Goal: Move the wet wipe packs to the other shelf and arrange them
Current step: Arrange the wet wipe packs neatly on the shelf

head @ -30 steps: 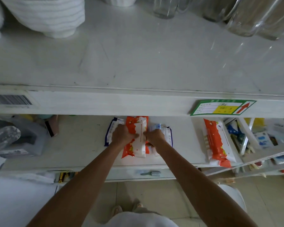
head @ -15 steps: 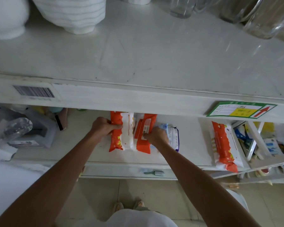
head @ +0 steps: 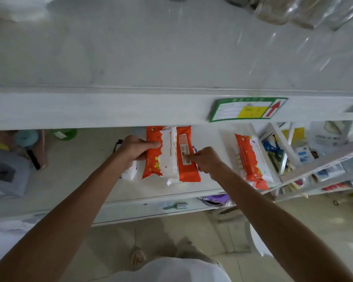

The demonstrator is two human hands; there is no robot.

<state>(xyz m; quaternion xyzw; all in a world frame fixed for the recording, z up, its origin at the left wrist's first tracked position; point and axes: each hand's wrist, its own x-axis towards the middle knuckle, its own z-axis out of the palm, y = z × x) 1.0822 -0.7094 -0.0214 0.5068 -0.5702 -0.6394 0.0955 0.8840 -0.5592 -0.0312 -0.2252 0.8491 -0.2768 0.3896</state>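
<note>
Two orange-and-white wet wipe packs stand side by side on the lower white shelf (head: 73,180). My left hand (head: 136,148) grips the left pack (head: 154,159) from its left side. My right hand (head: 207,159) holds the right pack (head: 184,151), whose back label faces up. A white pack with blue edging (head: 129,173) lies under my left hand, mostly hidden. Another orange-and-white pack (head: 251,159) lies apart on the shelf's right end.
The upper shelf (head: 151,58) juts out above, with a green price tag (head: 247,108) on its front edge and glassware (head: 293,11) at the back right. A grey container (head: 6,171) sits at lower shelf left. A white wire rack (head: 293,159) with small goods stands right.
Both hands have brought the two orange packs closer together and turned them on edge. The camera shifted left and nearer; the white-and-blue pack to the right is now hidden.
</note>
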